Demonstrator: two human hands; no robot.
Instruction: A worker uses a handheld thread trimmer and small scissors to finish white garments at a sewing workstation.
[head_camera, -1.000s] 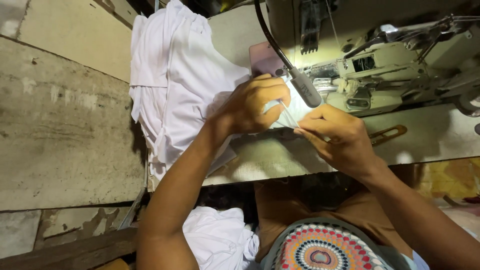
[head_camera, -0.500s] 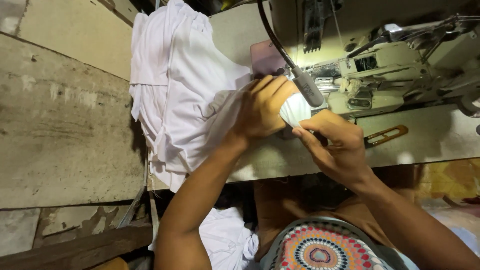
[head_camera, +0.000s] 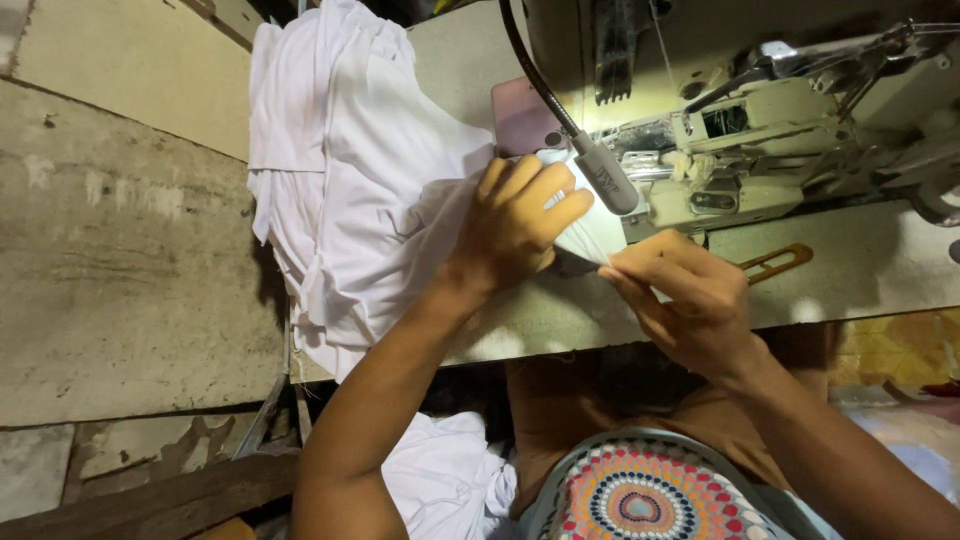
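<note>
Taking the sewing machine (head_camera: 760, 150) as the landmark: far to its left stands a rough, stained concrete wall (head_camera: 120, 250), matte and streaked. Between the wall and the machine a heap of white fabric (head_camera: 350, 190) lies on the pale counter (head_camera: 860, 270), soft and thin, bunched into folds, with one side spilling over the counter's near edge.

Just left of the machine's head, the left hand (head_camera: 515, 225) lies flat on the fabric, fingers (head_camera: 545, 195) curled lightly and pressing the cloth toward the needle zone; it pins the fabric down and does not close round it. A black gooseneck lamp (head_camera: 600, 175) with a grey head bends down over the knuckles, throwing hard light on the cream, worn metal of the machine.

Below the machine's head, the right hand (head_camera: 690, 295) pinches a folded edge of the same fabric between thumb and forefinger, closed tight on a narrow strip.

Risks, as I judge them: both hands sit very near the needle, so a slip on the smooth cloth could bring a fingertip under it. The hanging bulk left of the machine could drag and pull the seam crooked. The lamp head could snag the hand or cloth.

Right of the pinching hand, a brown handle-like tool (head_camera: 775, 262) lies flat on the counter.
</note>
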